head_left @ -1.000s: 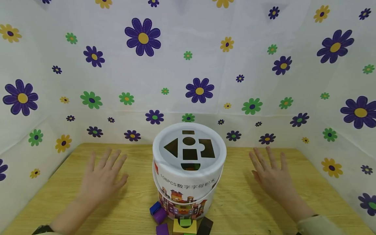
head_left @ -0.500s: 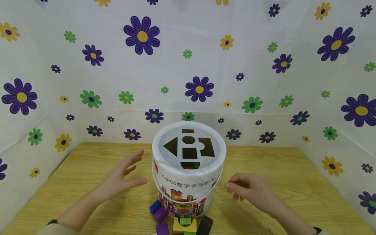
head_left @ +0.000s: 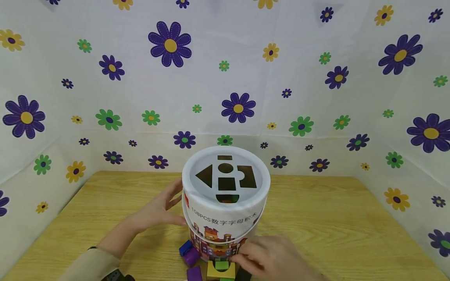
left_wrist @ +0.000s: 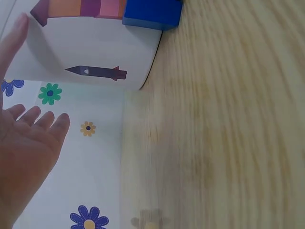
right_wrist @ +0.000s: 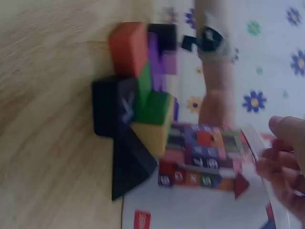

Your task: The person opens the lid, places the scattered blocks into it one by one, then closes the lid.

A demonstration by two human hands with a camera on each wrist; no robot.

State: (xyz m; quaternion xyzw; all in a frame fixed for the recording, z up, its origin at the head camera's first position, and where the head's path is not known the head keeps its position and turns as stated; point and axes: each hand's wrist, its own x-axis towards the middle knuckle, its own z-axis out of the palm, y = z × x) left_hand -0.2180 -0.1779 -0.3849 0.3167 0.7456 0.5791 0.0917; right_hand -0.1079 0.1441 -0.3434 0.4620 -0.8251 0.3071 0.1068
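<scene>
A white toy-block bucket (head_left: 225, 222) stands upright, its grey lid (head_left: 211, 195) cut with shaped holes. My left hand (head_left: 158, 210) is at the bucket's left side, thumb in front and fingers towards the back, not curled tightly. In the left wrist view the thumb (left_wrist: 14, 43) overlaps the bucket wall. My right hand (head_left: 270, 257), blurred, reaches in front of the bucket beside a yellow arch block (head_left: 211, 271) and a black block (head_left: 243, 274). Its loosely bent fingers show near the white handle in the right wrist view, with nothing visible between them.
Left of the yellow block lie a blue block (head_left: 185, 247), a purple cylinder (head_left: 191, 257) and a purple block (head_left: 194, 274). The right wrist view also shows an orange-red block (right_wrist: 128, 47) and a black triangle (right_wrist: 131, 167). A flowered cloth (head_left: 225, 86) encloses the wooden table (head_left: 337, 210).
Both hands, spread out over the table on either side, have come inward. The left hand has reached the bucket's side; the right has moved down and left to the blocks.
</scene>
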